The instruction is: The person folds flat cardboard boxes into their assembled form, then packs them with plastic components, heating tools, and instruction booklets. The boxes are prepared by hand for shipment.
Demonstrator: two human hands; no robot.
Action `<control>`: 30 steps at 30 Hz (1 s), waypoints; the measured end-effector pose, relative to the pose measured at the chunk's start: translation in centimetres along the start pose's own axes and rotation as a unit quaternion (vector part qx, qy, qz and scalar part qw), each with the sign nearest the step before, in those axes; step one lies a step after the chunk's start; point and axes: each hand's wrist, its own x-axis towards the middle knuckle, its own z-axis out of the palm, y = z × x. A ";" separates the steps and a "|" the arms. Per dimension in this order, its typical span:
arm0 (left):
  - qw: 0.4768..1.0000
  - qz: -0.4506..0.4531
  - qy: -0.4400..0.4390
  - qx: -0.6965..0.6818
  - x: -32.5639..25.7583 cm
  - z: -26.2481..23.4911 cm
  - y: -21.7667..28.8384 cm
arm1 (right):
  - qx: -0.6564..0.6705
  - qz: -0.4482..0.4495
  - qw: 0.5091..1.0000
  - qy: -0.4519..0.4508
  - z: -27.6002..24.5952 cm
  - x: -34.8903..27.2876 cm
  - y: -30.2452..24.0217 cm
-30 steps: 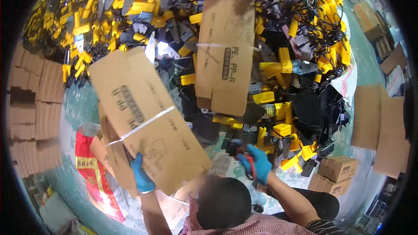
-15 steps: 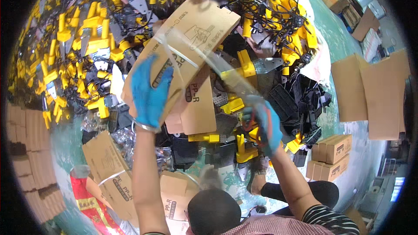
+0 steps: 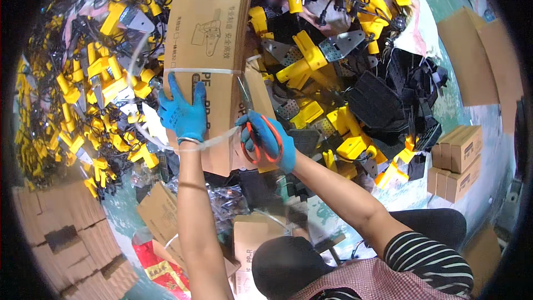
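Observation:
A strapped bundle of flat brown cardboard boxes (image 3: pixel 191 19) stands tilted over the pile in front of me. Spread flat on its face, my left hand (image 3: pixel 185 112), in a blue glove, presses just below the white strap (image 3: pixel 216 70). Scissors (image 3: pixel 277 147) with orange-red handles are in my blue-gloved right hand (image 3: pixel 272 139). Their blades point up along the bundle's right edge, close to the strap; whether they touch it I cannot tell. A loose pale strap (image 3: pixel 132 80) loops round past my left wrist to the bundle's lower part.
Yellow tool parts with metal plates (image 3: pixel 302 61) and black cables heap up on both sides. Black plastic cases (image 3: pixel 377 100) lie to the right, near stacked small cartons (image 3: pixel 458 150). More cardboard bundles (image 3: pixel 158 211) lie near me, with stacked cardboard (image 3: pixel 61 233) at the left.
The bundle has swung more upright and shifted left. My right hand has moved left with the scissors, up to the bundle's edge. My left hand stays on its face.

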 end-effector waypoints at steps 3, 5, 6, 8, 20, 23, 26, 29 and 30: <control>0.997 0.040 0.037 0.047 0.1 -0.1 -0.2 | -0.047 -0.039 0.998 0.021 1.0 0.4 -0.8; 0.996 0.059 0.065 0.034 0.2 -0.1 0.0 | -0.001 -0.013 0.999 0.040 1.1 0.9 -0.7; 0.996 0.055 0.064 0.023 0.2 -0.1 0.5 | -0.020 -0.039 0.998 0.037 0.8 1.3 -0.5; 0.998 0.030 0.060 0.020 0.1 0.0 1.7 | -0.045 -0.062 0.997 0.034 -0.5 1.8 -0.8; 0.991 -0.127 -0.023 -0.029 0.4 -3.7 2.7 | -0.815 0.107 0.517 0.239 -9.3 -1.2 -17.5; 0.991 -0.133 -0.025 -0.018 -0.3 -4.5 0.5 | -0.855 0.007 0.465 0.229 -5.8 -3.9 -18.9; 0.991 -0.101 -0.077 -0.045 -2.5 -4.7 -1.7 | -0.781 -0.110 0.582 0.198 -3.1 -7.4 -16.8; 0.988 -0.070 -0.123 -0.065 -8.4 -4.9 0.9 | -0.689 -0.126 0.693 0.170 -1.5 -7.8 -10.4; 0.988 -0.070 -0.121 -0.068 -10.0 -5.2 3.2 | -0.623 -0.067 0.762 0.162 -0.8 -7.2 -8.9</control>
